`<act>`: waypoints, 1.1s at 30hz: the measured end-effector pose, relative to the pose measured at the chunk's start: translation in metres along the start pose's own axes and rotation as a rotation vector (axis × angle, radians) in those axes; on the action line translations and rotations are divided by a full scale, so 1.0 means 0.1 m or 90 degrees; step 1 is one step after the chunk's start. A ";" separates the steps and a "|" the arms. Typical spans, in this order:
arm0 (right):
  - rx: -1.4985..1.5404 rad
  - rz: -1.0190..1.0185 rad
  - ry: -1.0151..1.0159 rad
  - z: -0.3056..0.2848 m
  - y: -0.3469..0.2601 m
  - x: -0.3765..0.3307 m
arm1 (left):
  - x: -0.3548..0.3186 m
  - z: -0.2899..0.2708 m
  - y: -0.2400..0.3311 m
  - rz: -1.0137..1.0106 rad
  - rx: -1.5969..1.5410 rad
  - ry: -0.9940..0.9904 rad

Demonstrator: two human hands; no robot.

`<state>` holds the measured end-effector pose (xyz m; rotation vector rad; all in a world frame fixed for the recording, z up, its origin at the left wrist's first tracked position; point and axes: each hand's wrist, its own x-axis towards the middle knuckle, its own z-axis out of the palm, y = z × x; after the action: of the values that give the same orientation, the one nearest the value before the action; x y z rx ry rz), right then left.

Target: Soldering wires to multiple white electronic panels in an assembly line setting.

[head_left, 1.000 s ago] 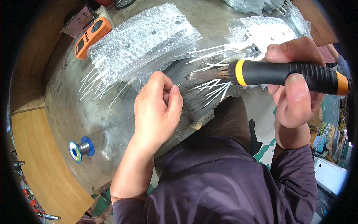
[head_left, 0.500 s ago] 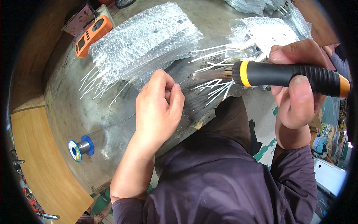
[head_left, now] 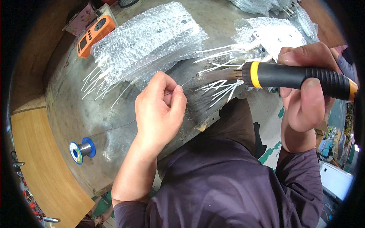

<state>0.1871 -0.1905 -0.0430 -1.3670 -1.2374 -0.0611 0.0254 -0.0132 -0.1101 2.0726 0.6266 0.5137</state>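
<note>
Between the thumb and forefinger of my left hand (head_left: 161,108) is pinched a thin solder wire (head_left: 186,82). It trails back over the bench to a blue-flanged solder spool (head_left: 82,150). My right hand (head_left: 308,87) is wrapped round a black and orange soldering iron (head_left: 289,76), whose tip points left. Solder end and iron tip appear to meet, though smoke or blur there hides exact contact. Under and beyond the iron lie white wires (head_left: 222,89) with bare ends, coming from white parts (head_left: 273,36) on bubble wrap at the right.
A bubble-wrapped bundle (head_left: 148,41) with white leads lies at the far middle. An orange meter (head_left: 96,36) sits at the far left, near a pink box (head_left: 80,19). A wooden board (head_left: 45,167) borders the left side. The worn bench edge (head_left: 203,124) runs close to my body.
My left hand has shifted slightly left. My right hand and the soldering iron have moved a little to the right. Both grips are unchanged.
</note>
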 end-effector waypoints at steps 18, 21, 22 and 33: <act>-0.027 0.019 -0.036 -0.15 0.03 0.01 | 0.00 -0.04 -0.03 -0.031 -0.039 -0.047; -0.060 -0.014 -0.034 -0.13 0.05 0.01 | 0.01 -0.02 -0.05 -0.018 -0.037 -0.056; -0.049 -0.006 -0.035 -0.13 0.06 0.00 | 0.01 -0.02 -0.05 -0.008 -0.032 -0.058; -0.011 0.046 0.032 -0.01 0.06 -0.13 | -0.01 0.07 -0.10 -0.060 -0.099 -0.081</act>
<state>0.1860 -0.1966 -0.0554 -1.4157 -1.1472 -0.0547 0.0261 -0.0130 -0.1223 1.9023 0.5869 0.3622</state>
